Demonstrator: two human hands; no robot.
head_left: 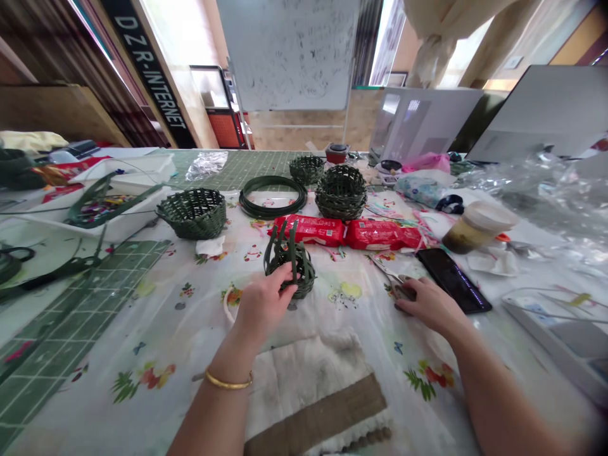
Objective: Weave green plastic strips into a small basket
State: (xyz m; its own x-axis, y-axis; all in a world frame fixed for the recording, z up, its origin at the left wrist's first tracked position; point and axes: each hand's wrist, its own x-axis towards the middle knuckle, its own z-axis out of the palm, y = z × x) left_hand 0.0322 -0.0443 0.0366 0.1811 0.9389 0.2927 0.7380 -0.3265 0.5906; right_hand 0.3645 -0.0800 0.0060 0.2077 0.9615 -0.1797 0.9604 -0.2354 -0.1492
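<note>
In the middle of the table stands a small dark green woven basket with several loose strips sticking up from its rim. My left hand grips its near left side, fingers and thumb closed about the upright strips. Over to the right, my right hand is closed on the handles of a pair of scissors. The scissors lie low at the tabletop, blades pointing away to the upper left. Just beyond that hand rests a black phone.
Two red packets lie behind the small basket. Farther back are a coil of green strip, a stack of woven baskets and another basket. A white cloth lies in front. A plastic cup stands right.
</note>
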